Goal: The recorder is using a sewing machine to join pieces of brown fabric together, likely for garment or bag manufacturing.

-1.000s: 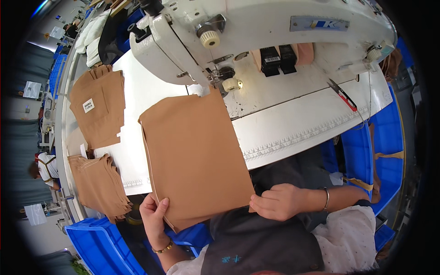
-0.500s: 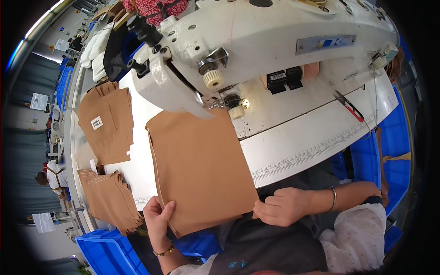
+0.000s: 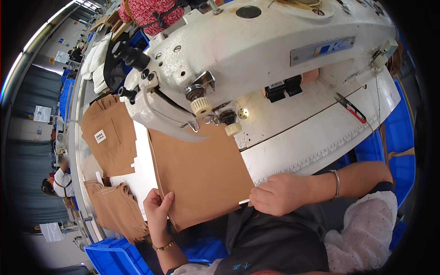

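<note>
A brown fabric panel [image 3: 197, 178] lies across the front of the white sewing machine bed, its far end under the machine head [image 3: 183, 110]. My left hand [image 3: 158, 206] grips the panel's near left edge, thumb on top and fingers beneath. At the near right corner my right hand [image 3: 279, 195] is closed with its fingertips pinched on the fabric edge. A small white strip [image 3: 244, 202] shows just beside those fingertips; I cannot tell whether it is pinched too. A pale line runs along the panel's left edge.
Brown fabric pieces with a white label [image 3: 100, 136] and a stack of brown pieces [image 3: 114, 208] lie left. Red-handled thread snips [image 3: 352, 109] rest on the bed at right. Blue bins [image 3: 114, 256] stand below. A person in red patterned clothing [image 3: 151, 13] is beyond the machine.
The view has shifted slightly, so the machine head appears further left and lower. My right hand has moved slightly up and left at the corner, and a white strip now shows there.
</note>
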`<state>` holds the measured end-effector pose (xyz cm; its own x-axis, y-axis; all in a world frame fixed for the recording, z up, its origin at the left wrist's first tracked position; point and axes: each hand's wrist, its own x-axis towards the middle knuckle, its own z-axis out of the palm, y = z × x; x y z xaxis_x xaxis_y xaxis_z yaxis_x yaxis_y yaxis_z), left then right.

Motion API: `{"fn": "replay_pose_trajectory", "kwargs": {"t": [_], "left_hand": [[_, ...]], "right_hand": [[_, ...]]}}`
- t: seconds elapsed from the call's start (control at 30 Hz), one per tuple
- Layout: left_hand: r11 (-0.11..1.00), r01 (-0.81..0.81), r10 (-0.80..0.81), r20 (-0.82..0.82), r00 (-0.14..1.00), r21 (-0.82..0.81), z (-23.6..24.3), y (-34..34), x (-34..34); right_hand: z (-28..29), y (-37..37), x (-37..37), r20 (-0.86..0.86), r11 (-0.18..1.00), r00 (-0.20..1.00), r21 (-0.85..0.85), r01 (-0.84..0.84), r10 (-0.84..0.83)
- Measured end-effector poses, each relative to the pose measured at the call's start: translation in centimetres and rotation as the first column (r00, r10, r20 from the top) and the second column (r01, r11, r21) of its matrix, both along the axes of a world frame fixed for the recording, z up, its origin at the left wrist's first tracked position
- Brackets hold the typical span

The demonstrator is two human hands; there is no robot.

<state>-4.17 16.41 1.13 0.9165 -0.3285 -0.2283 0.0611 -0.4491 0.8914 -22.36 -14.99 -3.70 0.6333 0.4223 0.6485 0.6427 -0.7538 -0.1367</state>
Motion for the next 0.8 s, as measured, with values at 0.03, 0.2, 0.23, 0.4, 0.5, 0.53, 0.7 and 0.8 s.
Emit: {"fn": "replay_pose_trajectory", "kwargs": {"t": [0.03, 0.2, 0.23, 0.4, 0.5, 0.53, 0.7, 0.8], "left_hand": [[1.000, 0.004, -0.004, 0.000, 1.000, 0.002, -0.1, -0.1, 0.4], [0.999, 0.050, -0.049, 0.032, 0.998, -0.021, -0.5, -0.7, 2.3], [0.997, 0.068, -0.067, 0.036, 0.997, -0.023, -0.6, -0.8, 2.8], [0.996, 0.084, -0.084, 0.067, 0.994, -0.001, -0.6, -1.9, 4.7], [0.994, 0.104, -0.105, 0.092, 0.990, 0.020, -0.8, -2.4, 6.0], [0.993, 0.110, -0.114, 0.110, 0.987, 0.044, -1.0, -2.3, 6.5], [0.990, 0.115, -0.126, 0.143, 0.982, 0.086, -1.1, -3.1, 8.4], [0.985, 0.119, -0.141, 0.187, 0.972, 0.124, -1.5, -3.4, 9.9]], "right_hand": [[0.0, -0.1, 0.3, 0.001, 1.000, 1.000, 0.001, 0.003, -0.003], [-0.3, -0.7, 2.2, 0.014, 0.999, 1.000, 0.039, 0.006, -0.006], [-0.4, -0.8, 2.5, 0.015, 0.999, 1.000, 0.040, 0.011, -0.012], [-0.6, -1.6, 4.3, -0.032, 0.999, 0.999, 0.044, -0.002, 0.004], [-0.8, -1.9, 5.2, -0.029, 0.997, 1.000, 0.083, 0.003, -0.001], [-1.0, -2.0, 5.7, -0.029, 0.996, 1.000, 0.084, 0.002, 0.001], [-1.2, -2.7, 7.1, -0.019, 0.995, 0.999, 0.092, 0.043, -0.041], [-1.3, -3.0, 8.2, 0.021, 0.995, 0.999, 0.093, 0.048, -0.050]]}}
